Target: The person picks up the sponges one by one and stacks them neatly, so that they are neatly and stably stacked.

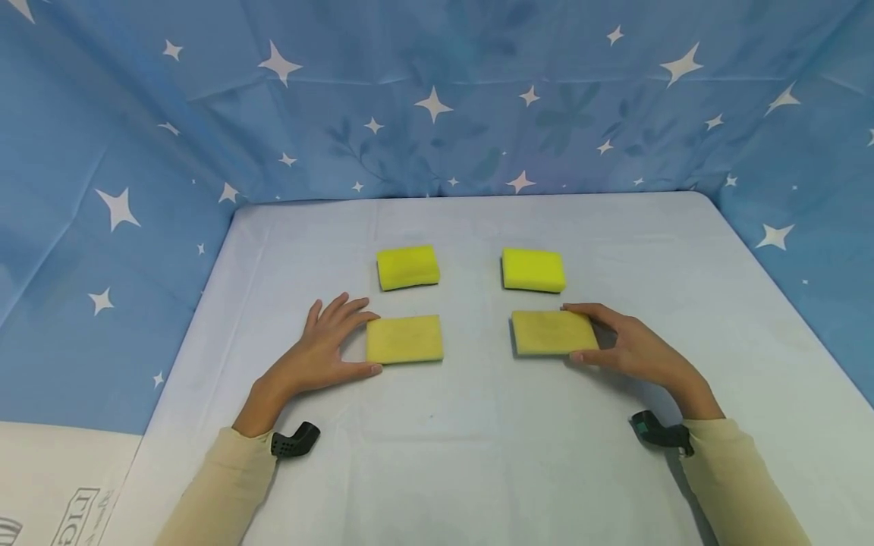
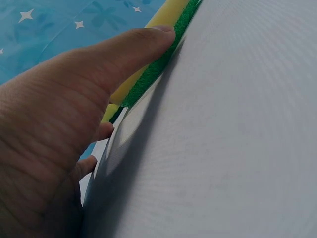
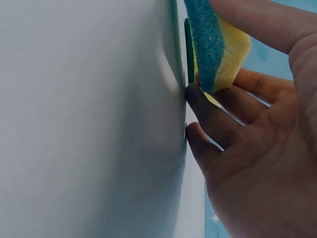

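- The near-left sponge (image 1: pixel 404 340), yellow over green, lies on the worktop (image 1: pixel 437 462).
- At its left end, the left hand (image 1: pixel 317 349) pinches it, thumb and forefinger parted by its width, other fingers spread.
- Well to its right, the right hand (image 1: pixel 635 345) grips the near-right sponge (image 1: pixel 546 333), fingers similarly parted.
- Beyond it: the far-left sponge (image 1: pixel 408 267), far-right sponge (image 1: pixel 533 270) and starry cloth (image 1: pixel 478 144).

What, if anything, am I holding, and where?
Right hand: a yellow-and-blue rectangular sponge, by its right end. Left hand: a yellow-and-green rectangular sponge, pinched at its left end.
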A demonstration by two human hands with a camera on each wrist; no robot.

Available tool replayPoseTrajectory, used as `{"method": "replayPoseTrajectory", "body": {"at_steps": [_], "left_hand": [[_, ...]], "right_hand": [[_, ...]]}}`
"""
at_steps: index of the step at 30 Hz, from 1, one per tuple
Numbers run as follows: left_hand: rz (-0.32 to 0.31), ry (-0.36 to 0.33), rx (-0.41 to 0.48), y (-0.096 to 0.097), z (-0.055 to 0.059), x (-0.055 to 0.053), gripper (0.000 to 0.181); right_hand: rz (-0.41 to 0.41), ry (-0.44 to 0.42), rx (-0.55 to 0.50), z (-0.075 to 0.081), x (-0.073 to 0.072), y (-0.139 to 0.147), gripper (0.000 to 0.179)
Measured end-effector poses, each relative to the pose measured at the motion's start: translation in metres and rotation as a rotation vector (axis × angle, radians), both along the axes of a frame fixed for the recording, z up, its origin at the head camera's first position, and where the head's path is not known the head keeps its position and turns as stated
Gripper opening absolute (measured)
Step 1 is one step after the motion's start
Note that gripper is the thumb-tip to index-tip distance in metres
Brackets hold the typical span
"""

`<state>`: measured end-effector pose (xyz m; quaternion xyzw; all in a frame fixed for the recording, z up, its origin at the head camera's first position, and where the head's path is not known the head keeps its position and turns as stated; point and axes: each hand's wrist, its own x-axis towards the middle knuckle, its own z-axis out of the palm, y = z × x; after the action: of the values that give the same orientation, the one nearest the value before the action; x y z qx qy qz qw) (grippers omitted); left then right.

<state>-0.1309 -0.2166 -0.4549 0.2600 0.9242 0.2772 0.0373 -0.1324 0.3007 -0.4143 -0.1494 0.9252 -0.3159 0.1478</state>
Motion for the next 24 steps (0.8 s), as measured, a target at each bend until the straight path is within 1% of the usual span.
{"method": "replayPoseTrajectory", "body": {"at_steps": [6,9,14,19,24], "left_hand": [[0.001,-0.012,0.004,0.001,0.002,0.001,0.077],[0.0,-0.009,0.008,0.001,0.002,0.001,0.077],[-0.002,0.001,0.015,0.002,0.002,0.001,0.076],[-0.002,0.004,0.015,0.002,0.002,0.002,0.076],[0.001,0.004,0.009,0.001,0.003,0.002,0.077]], "right_hand": [[0.018,0.01,-0.002,0.002,-0.003,-0.003,0.085],[0.034,0.025,-0.008,0.003,-0.005,-0.005,0.084],[0.044,0.026,-0.013,0.006,-0.009,-0.012,0.083],[0.056,0.025,-0.005,0.006,-0.014,-0.022,0.082],[0.074,0.046,-0.022,0.004,-0.018,-0.028,0.082]]}}
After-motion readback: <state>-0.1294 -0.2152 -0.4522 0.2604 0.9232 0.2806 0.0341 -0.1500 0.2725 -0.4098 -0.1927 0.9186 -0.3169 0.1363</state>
